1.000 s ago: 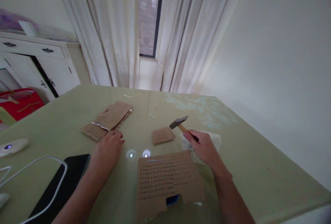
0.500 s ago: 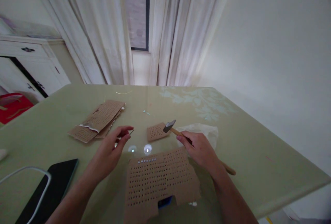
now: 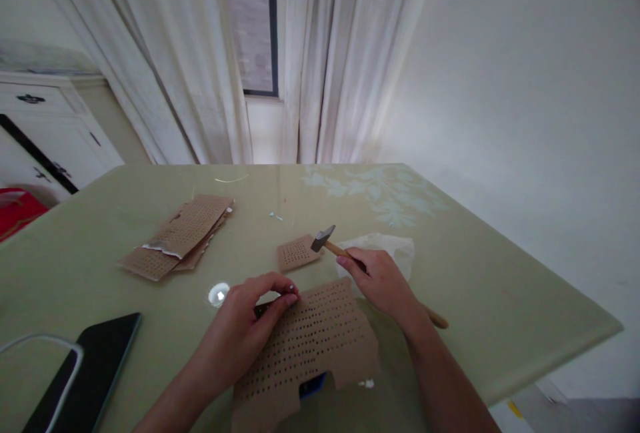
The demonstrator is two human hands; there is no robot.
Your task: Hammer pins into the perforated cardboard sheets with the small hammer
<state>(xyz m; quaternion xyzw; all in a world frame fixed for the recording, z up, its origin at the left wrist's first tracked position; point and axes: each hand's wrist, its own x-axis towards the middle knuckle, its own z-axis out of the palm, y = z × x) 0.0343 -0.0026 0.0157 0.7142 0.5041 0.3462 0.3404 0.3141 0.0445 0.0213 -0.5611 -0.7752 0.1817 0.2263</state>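
My right hand (image 3: pixel 380 281) grips the wooden handle of a small hammer (image 3: pixel 325 239), whose dark head hangs just above a small perforated cardboard square (image 3: pixel 296 252). My left hand (image 3: pixel 250 319) pinches a small nail at the top left corner of a large perforated cardboard sheet (image 3: pixel 310 346) lying in front of me on the green table (image 3: pixel 475 266). The nail is tiny and mostly hidden by my fingertips. A blue object (image 3: pixel 313 385) peeks out from under the sheet's notch.
A stack of torn perforated cardboard pieces (image 3: pixel 175 236) lies to the left. A white cloth (image 3: pixel 387 246) sits behind my right hand. A dark tablet (image 3: pixel 85 373) with a white cable (image 3: pixel 45 343) rests at the near left. Curtains, a window and a white cabinet (image 3: pixel 45 126) stand behind.
My left hand has moved right and down from the open table onto the large sheet's top corner and closed into a pinch. The hammer has stayed near the small square.
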